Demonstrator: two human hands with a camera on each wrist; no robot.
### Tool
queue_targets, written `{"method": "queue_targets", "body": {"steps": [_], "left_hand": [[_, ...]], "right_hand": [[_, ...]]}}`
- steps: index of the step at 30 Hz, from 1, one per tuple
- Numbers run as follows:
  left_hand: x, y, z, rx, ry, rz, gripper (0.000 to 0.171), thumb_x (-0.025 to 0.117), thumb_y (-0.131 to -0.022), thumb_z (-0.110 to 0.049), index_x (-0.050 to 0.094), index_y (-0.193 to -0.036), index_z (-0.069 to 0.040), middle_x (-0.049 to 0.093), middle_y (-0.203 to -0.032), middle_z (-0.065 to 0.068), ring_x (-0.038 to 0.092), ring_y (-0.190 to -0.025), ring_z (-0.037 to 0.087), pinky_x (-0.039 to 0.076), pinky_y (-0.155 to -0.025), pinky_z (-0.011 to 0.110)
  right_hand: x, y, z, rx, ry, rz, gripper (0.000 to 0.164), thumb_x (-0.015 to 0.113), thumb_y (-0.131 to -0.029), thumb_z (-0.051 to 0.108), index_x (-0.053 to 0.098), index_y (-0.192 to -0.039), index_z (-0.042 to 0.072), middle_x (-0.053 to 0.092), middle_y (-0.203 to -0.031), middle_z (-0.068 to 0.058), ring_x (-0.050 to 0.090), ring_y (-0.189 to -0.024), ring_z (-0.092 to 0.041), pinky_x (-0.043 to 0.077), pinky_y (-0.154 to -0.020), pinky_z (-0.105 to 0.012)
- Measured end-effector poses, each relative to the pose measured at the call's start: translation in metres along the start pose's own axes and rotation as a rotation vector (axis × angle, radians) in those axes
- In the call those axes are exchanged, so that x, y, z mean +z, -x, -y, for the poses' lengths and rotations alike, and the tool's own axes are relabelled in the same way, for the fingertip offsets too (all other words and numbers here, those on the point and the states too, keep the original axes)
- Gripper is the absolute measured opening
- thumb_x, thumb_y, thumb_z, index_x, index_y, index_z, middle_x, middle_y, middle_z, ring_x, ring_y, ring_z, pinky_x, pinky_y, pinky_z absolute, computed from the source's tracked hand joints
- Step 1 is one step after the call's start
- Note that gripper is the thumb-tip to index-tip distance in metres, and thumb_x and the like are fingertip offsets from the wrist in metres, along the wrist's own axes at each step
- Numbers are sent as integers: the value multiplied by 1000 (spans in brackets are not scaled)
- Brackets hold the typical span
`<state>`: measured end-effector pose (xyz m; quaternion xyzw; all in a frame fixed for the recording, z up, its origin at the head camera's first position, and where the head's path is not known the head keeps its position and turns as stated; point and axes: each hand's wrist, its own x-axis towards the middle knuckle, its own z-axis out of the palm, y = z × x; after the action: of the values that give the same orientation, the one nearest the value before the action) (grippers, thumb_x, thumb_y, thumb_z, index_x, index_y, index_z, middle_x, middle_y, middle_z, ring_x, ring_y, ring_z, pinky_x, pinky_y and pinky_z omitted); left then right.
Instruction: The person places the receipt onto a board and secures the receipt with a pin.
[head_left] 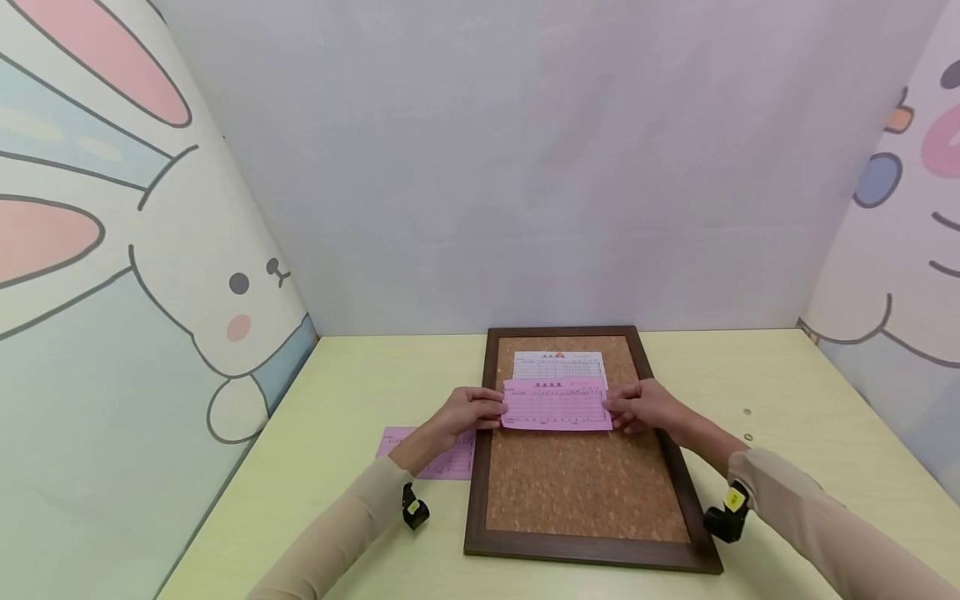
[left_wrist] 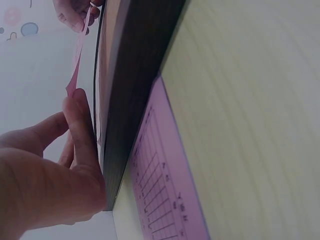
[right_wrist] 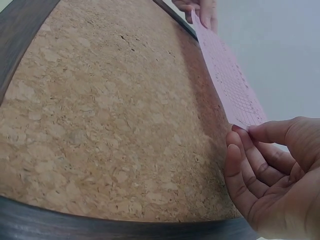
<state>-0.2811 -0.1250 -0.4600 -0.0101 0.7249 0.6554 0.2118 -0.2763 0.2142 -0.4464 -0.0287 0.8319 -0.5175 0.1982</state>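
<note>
Both hands hold a pink printed form (head_left: pixel 555 406) by its short ends, over the upper half of a cork board (head_left: pixel 585 487) with a dark wooden frame. My left hand (head_left: pixel 467 410) pinches the left end; my right hand (head_left: pixel 647 406) pinches the right end between thumb and fingers. In the right wrist view the pink form (right_wrist: pixel 227 75) stands off the cork, casting a shadow on it. Behind it, a white printed form (head_left: pixel 558 363) lies on the board with an orange spot at its top edge, its lower part hidden by the pink one.
Another pink form (head_left: pixel 450 462) lies on the pale table left of the board, partly under the left forearm. Two small rings (head_left: pixel 747 437) lie on the table to the right. Walls with cartoon prints (head_left: pixel 225 317) enclose the table's sides and back.
</note>
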Motion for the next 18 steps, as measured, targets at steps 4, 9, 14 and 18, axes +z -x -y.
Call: {"method": "queue_targets", "body": {"steps": [4,9,14,18], "left_hand": [[2,-1,1,9,5,5,31,68,-96,-5,65,-125,8,71,-98,6,70,-74,6,60,-73,21],[5,-2,2,-8,19,12,30,69,-95,-4,66,-123,7,71,-94,4,69,-72,5,59,-71,20],[7,-3,3,-15,9,11,30,70,-95,-5,67,-122,6,72,-93,5,69,-69,5,59,-69,19],[9,-3,3,1,-18,9,28,70,-95,-4,67,-121,6,74,-94,6,69,-70,5,60,-70,20]], "right_hand": [[0,0,-1,5,17,-5,25,69,-98,20,73,-107,-3,72,-77,-3,67,-71,-12,59,-64,-26],[-2,1,-3,14,16,4,25,69,-99,19,73,-106,-4,74,-78,-3,67,-71,-12,59,-65,-25],[-4,0,-6,12,13,23,23,68,-99,19,72,-104,-4,74,-77,-3,67,-70,-11,59,-64,-25],[-3,1,-7,16,29,3,20,69,-98,17,73,-102,-3,72,-76,-3,66,-69,-11,59,-62,-24]]}}
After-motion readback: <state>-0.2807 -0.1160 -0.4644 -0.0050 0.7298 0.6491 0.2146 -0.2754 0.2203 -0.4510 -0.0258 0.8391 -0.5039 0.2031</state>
